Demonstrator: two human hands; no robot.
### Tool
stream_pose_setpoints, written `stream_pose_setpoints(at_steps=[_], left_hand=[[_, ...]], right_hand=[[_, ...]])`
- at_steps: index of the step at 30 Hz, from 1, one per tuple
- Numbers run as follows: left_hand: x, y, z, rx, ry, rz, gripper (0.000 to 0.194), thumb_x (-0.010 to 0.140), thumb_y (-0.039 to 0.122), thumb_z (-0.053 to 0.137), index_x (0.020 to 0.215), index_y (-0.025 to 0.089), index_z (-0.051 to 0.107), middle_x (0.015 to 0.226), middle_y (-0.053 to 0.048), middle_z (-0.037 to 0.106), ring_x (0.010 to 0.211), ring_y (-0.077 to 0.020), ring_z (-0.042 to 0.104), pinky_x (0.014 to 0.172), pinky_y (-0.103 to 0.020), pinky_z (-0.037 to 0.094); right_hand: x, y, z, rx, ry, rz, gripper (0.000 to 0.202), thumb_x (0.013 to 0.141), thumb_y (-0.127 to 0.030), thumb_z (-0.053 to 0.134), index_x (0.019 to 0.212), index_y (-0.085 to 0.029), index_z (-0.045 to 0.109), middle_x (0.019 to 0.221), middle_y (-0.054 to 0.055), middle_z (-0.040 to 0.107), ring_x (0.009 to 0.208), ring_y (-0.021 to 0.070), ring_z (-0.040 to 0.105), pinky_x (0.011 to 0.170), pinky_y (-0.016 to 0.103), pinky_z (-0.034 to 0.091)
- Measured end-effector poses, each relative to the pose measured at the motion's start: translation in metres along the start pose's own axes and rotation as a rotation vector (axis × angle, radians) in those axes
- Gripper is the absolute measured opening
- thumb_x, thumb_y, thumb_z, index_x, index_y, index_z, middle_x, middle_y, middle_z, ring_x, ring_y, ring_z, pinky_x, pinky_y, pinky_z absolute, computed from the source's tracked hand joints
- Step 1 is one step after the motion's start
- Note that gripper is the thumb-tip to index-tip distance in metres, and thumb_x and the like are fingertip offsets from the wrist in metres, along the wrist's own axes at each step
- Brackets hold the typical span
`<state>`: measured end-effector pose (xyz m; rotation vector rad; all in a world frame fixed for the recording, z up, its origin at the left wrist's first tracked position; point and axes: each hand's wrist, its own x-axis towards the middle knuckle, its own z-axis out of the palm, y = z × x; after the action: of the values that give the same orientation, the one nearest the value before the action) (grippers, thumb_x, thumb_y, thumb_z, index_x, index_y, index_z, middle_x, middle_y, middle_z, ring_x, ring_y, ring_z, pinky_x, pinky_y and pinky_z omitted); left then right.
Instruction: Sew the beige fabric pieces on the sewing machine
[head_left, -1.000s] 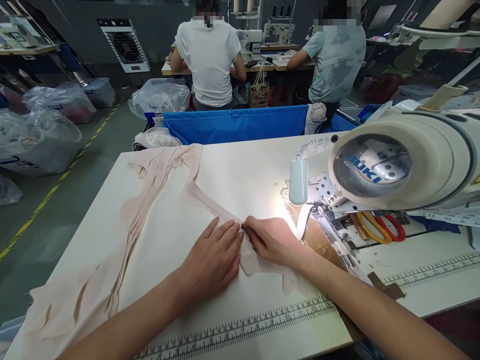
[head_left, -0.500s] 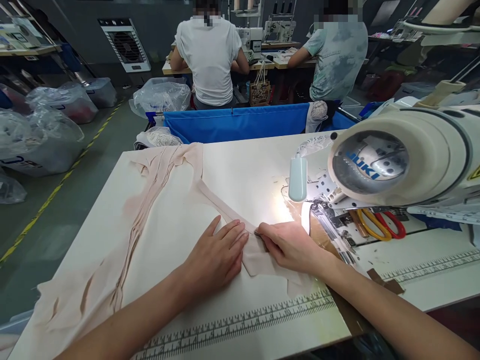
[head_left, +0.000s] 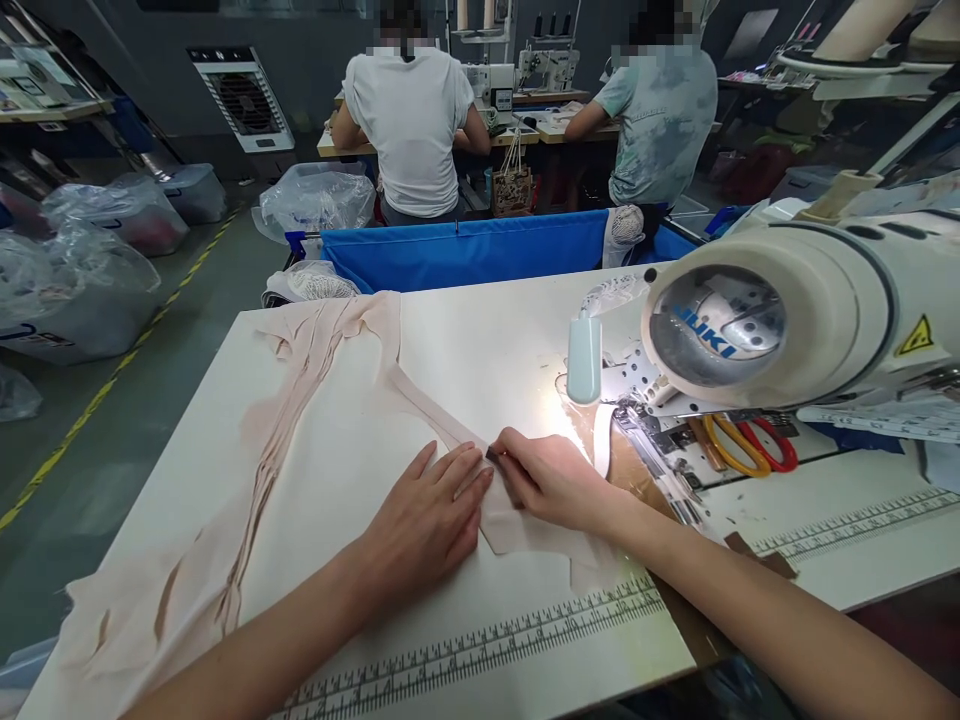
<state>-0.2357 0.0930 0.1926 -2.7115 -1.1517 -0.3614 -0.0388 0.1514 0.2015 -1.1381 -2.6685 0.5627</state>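
Observation:
Pale pink fabric point(head_left: 525, 530) lies on the white table point(head_left: 330, 500), with a narrow folded band running up to a bunched length at the left. My left hand point(head_left: 431, 510) rests flat on the fabric beside the band, fingers spread a little. Just to its right, my right hand point(head_left: 551, 480) pinches a small dark object point(head_left: 491, 454) against the band; its exact kind is too small to tell. The fingertips of both hands are close together.
A JUKI sewing machine point(head_left: 765, 310) stands at the right, with a light-blue box point(head_left: 584, 360) beside it. Yellow-handled scissors point(head_left: 735, 445) and red-handled ones point(head_left: 772, 447) lie below. A printed ruler point(head_left: 480, 650) crosses the front. Two people sit beyond a blue cloth bin point(head_left: 465, 250).
My right hand has shifted slightly left and up along the band with the dark object, whose dark tip shows more. The whole view has moved a little; my left hand stays on the fabric.

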Motion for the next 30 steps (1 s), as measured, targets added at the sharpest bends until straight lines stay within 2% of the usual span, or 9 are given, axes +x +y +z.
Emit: stream_pose_setpoints(at_steps=[6,11,14,18,23,30], left_hand=[[-0.002,-0.001,0.001,0.003,-0.023,0.011,0.041,0.097,0.022,0.026,0.125,0.011,0.054,0.128,-0.013,0.059,0.122,-0.0240,0.053,0.102,-0.044,0.040],[-0.002,-0.001,0.002,-0.004,-0.062,0.013,0.043,0.097,0.022,0.026,0.128,0.012,0.053,0.131,-0.013,0.057,0.123,-0.0247,0.051,0.103,-0.045,0.039],[-0.002,0.000,0.003,-0.015,-0.049,0.011,0.042,0.097,0.021,0.026,0.126,0.012,0.055,0.130,-0.013,0.059,0.122,-0.0249,0.052,0.101,-0.046,0.040],[-0.002,0.003,0.004,-0.021,-0.048,0.005,0.040,0.097,0.023,0.028,0.124,0.012,0.056,0.128,-0.012,0.060,0.124,-0.0247,0.051,0.102,-0.044,0.039],[-0.002,0.009,0.006,-0.003,-0.038,-0.007,0.040,0.098,0.028,0.030,0.126,0.010,0.053,0.130,-0.015,0.058,0.125,-0.0279,0.050,0.102,-0.045,0.039],[-0.001,0.009,0.006,0.008,-0.038,0.010,0.040,0.098,0.029,0.032,0.128,0.012,0.052,0.131,-0.015,0.057,0.125,-0.0285,0.049,0.102,-0.046,0.039]], right_hand=[[0.005,-0.003,0.009,-0.011,-0.015,0.005,0.014,0.089,-0.018,0.035,0.088,-0.018,0.049,0.066,0.002,0.062,0.049,0.0121,0.040,0.049,0.025,0.024],[0.005,-0.003,0.002,-0.024,-0.012,-0.005,0.010,0.083,-0.017,0.041,0.079,-0.019,0.050,0.055,-0.001,0.053,0.045,0.0117,0.033,0.047,0.027,0.018],[0.001,0.001,-0.010,0.009,-0.001,-0.008,0.011,0.081,-0.015,0.041,0.076,-0.021,0.049,0.055,-0.001,0.054,0.047,0.0124,0.040,0.048,0.026,0.023],[-0.007,0.007,-0.016,0.063,0.062,0.020,0.018,0.089,-0.016,0.032,0.086,-0.019,0.049,0.069,0.003,0.062,0.062,0.0148,0.055,0.056,0.025,0.037],[-0.014,0.010,-0.003,0.068,0.049,-0.018,0.021,0.092,-0.018,0.032,0.095,-0.016,0.052,0.061,0.001,0.060,0.054,0.0150,0.053,0.053,0.026,0.036],[-0.020,0.016,0.002,0.021,0.044,-0.052,0.024,0.093,-0.019,0.032,0.099,-0.015,0.055,0.070,0.006,0.067,0.060,0.0169,0.059,0.056,0.026,0.036]])
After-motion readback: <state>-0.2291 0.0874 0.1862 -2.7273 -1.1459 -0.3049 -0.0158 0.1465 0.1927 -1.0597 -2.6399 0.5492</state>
